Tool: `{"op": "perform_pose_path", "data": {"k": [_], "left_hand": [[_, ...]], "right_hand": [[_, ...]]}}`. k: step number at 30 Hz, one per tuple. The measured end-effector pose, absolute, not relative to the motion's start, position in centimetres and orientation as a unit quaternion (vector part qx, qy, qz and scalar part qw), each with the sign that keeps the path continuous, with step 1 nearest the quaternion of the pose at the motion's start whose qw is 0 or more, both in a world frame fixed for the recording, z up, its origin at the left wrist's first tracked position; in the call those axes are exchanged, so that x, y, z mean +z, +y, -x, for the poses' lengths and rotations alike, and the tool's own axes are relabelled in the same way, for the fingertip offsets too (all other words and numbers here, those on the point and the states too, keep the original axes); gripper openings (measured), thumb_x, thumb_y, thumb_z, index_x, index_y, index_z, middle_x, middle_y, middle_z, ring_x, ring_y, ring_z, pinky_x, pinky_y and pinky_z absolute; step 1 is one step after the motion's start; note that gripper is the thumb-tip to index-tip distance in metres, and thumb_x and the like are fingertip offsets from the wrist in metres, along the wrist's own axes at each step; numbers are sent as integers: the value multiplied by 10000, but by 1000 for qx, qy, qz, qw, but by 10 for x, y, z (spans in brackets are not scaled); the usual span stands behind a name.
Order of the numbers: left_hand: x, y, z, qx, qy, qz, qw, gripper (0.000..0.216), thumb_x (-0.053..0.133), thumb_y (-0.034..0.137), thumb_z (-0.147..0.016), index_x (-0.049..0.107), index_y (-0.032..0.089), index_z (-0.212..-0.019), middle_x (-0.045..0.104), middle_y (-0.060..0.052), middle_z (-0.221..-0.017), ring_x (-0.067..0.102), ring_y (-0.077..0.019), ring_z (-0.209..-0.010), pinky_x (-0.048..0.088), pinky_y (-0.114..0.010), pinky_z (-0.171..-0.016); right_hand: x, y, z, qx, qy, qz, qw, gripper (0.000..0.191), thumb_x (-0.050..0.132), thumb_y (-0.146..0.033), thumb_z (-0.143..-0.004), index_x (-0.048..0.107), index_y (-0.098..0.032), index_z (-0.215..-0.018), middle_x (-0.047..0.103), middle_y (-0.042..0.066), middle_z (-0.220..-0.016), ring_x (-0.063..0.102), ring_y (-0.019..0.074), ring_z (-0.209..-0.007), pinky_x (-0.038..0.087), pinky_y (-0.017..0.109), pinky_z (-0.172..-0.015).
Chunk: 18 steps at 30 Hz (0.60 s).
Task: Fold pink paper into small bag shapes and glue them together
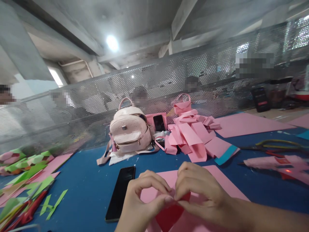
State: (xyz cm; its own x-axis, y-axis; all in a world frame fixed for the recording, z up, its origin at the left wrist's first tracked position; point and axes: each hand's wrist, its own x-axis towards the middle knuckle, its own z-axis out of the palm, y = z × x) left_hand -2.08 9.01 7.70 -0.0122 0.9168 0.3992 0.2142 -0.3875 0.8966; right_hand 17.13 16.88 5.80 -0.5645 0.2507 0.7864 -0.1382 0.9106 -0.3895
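My left hand (pixel 142 195) and my right hand (pixel 200 195) meet at the front middle, fingertips pinched together. Between them is a piece of red paper (pixel 170 216), its upper edge partly hidden by my fingers. Under both hands lies a pink paper sheet (pixel 218 176) on the blue tabletop (pixel 84 183). Just left of my left hand, a black smartphone (pixel 120 193) rests flat.
Behind are a pale pink backpack (pixel 130 129) and a heap of pink paper strips (pixel 190 132), before a perforated metal screen (pixel 96 106). A pink glue gun (pixel 277 166) and scissors (pixel 272 145) lie right. Red-handled scissors (pixel 33 206) and green paper strips (pixel 54 204) lie left.
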Motion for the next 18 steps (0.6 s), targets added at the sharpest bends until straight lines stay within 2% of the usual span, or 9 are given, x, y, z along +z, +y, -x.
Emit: {"op": "perform_pose_path", "data": {"k": [9, 14, 18], "left_hand": [[78, 92, 20, 548, 463, -573, 395, 184, 890, 150, -652, 740, 194, -557, 723, -17, -694, 644, -163, -704, 484, -268, -720], [77, 94, 22, 551, 445, -571, 414, 217, 877, 255, -707, 719, 179, -580, 714, -30, -718, 640, -167, -714, 480, -273, -715], [80, 93, 24, 525, 445, -609, 394, 216, 809, 327, -807, 737, 179, -668, 723, -47, -775, 650, -184, -762, 473, -280, -750]], "right_hand": [[60, 166, -172, 207, -858, 31, 468, 117, 673, -108, -919, 635, -204, -865, 665, 4, -787, 549, 159, -769, 412, 308, -714], [61, 167, -173, 203, -861, 35, 466, 118, 665, -103, -920, 636, -204, -867, 662, -1, -774, 552, 157, -766, 415, 304, -710], [61, 167, -173, 207, -860, 32, 465, 86, 652, -142, -942, 653, -210, -888, 665, 1, -773, 556, 164, -768, 424, 313, -718]]}}
